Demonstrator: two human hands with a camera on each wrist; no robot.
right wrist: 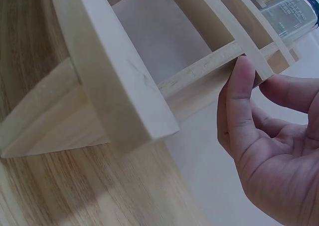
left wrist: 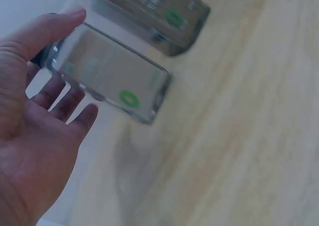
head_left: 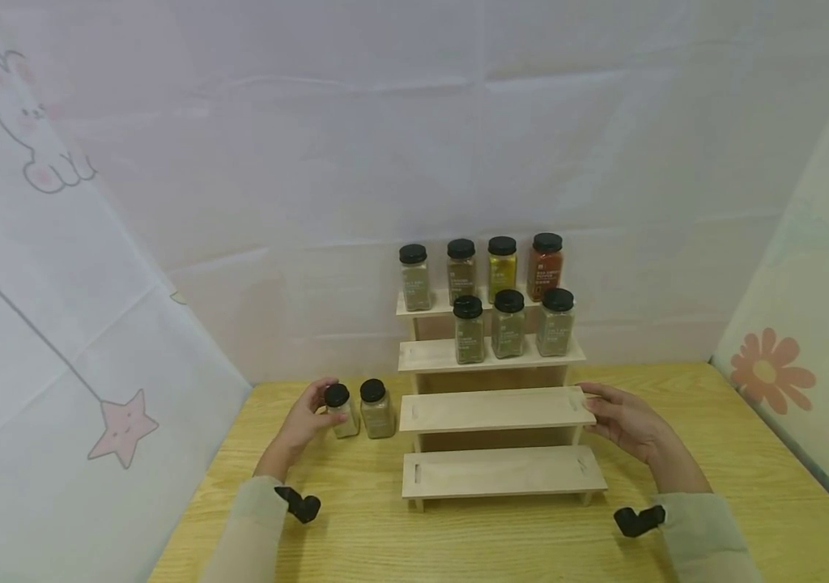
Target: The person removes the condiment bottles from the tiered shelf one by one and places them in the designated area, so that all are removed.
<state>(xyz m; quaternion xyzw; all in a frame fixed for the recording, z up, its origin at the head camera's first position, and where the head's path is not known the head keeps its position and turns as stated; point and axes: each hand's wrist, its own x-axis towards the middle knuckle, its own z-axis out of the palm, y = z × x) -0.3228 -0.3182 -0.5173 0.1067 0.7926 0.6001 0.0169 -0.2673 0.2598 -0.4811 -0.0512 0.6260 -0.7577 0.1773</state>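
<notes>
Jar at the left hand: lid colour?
Black lid; shows best in the head view.

Left jar (head_left: 345, 424): clear glass, squarish, black screw cap on, pale powder inside, green ring mark near the base on one side. Stood upright on the table (head_left: 342, 518), near its back edge, toward the back-left corner, just left of a taller jar (head_left: 378, 417). Left hand (head_left: 308, 417) held it by the upper part, thumb across the front, fingers behind.

Stepped rack (head_left: 498, 409): pale bare wood, four tiers, slotted board ends. Stood upright on the table, lowest tier toward the front edge. Top two tiers carried capped jars. Right hand (head_left: 622, 417) pinched the right end of the second tier up.
</notes>
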